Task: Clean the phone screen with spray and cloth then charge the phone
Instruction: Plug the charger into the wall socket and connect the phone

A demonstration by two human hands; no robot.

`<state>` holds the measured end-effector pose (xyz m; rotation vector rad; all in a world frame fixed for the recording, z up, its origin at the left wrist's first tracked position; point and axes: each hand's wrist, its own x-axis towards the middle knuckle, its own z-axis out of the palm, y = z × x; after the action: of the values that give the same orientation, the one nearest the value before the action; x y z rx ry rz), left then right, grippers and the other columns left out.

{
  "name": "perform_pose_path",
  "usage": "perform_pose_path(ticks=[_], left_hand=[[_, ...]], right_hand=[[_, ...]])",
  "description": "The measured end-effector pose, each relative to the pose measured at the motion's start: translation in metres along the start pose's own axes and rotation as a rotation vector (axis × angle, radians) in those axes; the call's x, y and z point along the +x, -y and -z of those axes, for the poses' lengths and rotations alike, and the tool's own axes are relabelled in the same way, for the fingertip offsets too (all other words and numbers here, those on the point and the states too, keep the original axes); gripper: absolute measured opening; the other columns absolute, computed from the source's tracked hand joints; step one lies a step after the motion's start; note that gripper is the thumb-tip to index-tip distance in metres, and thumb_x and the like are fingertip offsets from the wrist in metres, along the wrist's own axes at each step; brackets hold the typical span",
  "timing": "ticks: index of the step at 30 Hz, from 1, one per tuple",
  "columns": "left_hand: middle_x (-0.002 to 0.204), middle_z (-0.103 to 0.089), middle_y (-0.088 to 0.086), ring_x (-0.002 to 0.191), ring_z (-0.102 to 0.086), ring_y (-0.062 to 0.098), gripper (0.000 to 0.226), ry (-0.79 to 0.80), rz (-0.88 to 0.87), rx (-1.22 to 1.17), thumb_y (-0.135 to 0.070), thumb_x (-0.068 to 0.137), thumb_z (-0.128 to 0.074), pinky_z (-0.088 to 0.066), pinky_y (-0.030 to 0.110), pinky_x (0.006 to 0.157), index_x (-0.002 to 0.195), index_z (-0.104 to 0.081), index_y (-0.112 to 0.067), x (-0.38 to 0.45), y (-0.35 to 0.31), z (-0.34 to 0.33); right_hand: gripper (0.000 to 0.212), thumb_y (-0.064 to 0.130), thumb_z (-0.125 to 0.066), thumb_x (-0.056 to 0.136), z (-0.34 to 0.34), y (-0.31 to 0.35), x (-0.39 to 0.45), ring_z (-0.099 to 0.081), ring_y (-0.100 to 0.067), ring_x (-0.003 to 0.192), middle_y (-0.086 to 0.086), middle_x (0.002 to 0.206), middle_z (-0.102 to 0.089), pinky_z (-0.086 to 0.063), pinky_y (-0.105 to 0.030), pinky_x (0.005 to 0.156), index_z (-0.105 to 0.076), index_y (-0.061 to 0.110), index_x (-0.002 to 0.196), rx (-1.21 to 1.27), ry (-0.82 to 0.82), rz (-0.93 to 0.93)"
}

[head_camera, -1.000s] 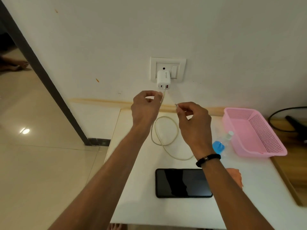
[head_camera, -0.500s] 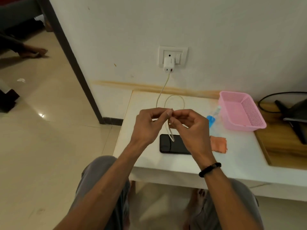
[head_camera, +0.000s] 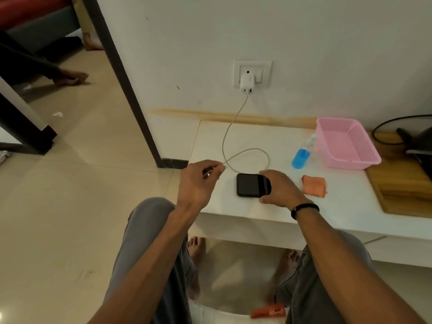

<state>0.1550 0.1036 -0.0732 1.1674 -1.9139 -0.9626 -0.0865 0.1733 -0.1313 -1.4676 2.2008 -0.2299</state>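
Meanwhile left hand point(head_camera: 198, 181) pinches the cable point(head_camera: 225, 134) end; right hand point(head_camera: 279, 189) grips the phone point(head_camera: 249, 184), lying flat, long axis left-right.

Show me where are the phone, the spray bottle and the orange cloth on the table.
phone point(head_camera: 247, 184): head view, on the dark screen left of the fingers.
spray bottle point(head_camera: 300, 158): head view, on its blue lower body.
orange cloth point(head_camera: 314, 185): head view, on the middle of the folded cloth.

A black phone point(head_camera: 248, 184) lies flat, screen up, on the white worktop point(head_camera: 339, 206). A white cable point(head_camera: 230, 127) hangs from the plugged-in charger point(head_camera: 246, 84) and loops beside it. A blue spray bottle point(head_camera: 301, 155) lies near a folded orange cloth point(head_camera: 314, 185).
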Motion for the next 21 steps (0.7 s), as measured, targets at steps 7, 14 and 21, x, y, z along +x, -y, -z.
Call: perform_pose_path(ticks=[7,14,21], left_hand=[[0.092,-0.077,-0.009,0.087,-0.071,0.003,0.014,-0.013,0.017,-0.032,-0.025,0.097,-0.071,-0.053,0.009,0.076,0.104,-0.079,-0.015,-0.018,0.014,-0.013],[0.091,-0.076,-0.009,0.088,-0.072,0.005,0.016,0.028,0.122,-0.095,-0.028,0.097,-0.07,-0.061,0.024,0.083,0.107,-0.075,-0.017,-0.049,0.019,-0.019],[0.093,-0.077,-0.014,0.088,-0.07,-0.002,0.016,0.118,0.037,-0.165,-0.033,0.093,-0.074,-0.053,0.007,0.075,0.105,-0.078,-0.023,-0.083,-0.01,-0.021]], right_hand=[[0.087,0.047,-0.089,0.065,-0.002,-0.007,-0.001,-0.055,-0.03,0.118,-0.009,0.124,-0.055,-0.052,-0.048,0.098,-0.055,0.021,0.14,-0.055,-0.04,-0.081],[0.085,0.053,-0.085,0.057,-0.018,0.002,-0.029,-0.058,-0.027,0.096,-0.005,0.113,-0.043,-0.059,-0.039,0.078,-0.052,0.017,0.127,-0.042,-0.139,-0.162],[0.071,0.045,-0.089,0.07,-0.016,0.021,-0.071,-0.068,-0.025,0.099,-0.006,0.11,-0.068,-0.057,-0.033,0.069,-0.059,0.015,0.128,1.356,-0.238,-0.334]])
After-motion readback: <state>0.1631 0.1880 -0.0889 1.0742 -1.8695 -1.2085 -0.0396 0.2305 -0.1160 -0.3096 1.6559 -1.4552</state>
